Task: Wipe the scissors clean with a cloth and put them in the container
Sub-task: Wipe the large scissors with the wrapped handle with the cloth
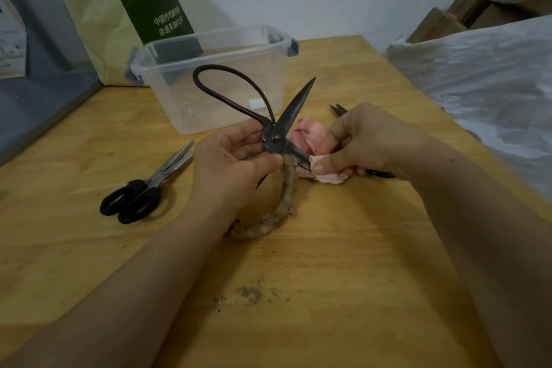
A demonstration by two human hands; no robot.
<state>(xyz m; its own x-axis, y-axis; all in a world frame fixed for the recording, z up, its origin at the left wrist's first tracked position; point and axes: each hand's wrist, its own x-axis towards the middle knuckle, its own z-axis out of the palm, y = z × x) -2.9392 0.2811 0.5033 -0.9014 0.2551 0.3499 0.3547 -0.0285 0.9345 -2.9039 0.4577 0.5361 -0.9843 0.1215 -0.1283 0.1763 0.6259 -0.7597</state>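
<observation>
Left hand [233, 164]: fingers curled round the black scissors [294, 106] at the pivot, with the blades spread so each edge can be reached.
Right hand [364, 140]: pinches the pink cloth [310, 134] folded over the lower blade, thumb pressing to wipe.
Container [209, 39]: open, just behind on the desk [328, 248], close for the drop.
Waiting: steel-bladed pair [140, 191] at left; possibly another behind the right hand, mostly hidden.
</observation>
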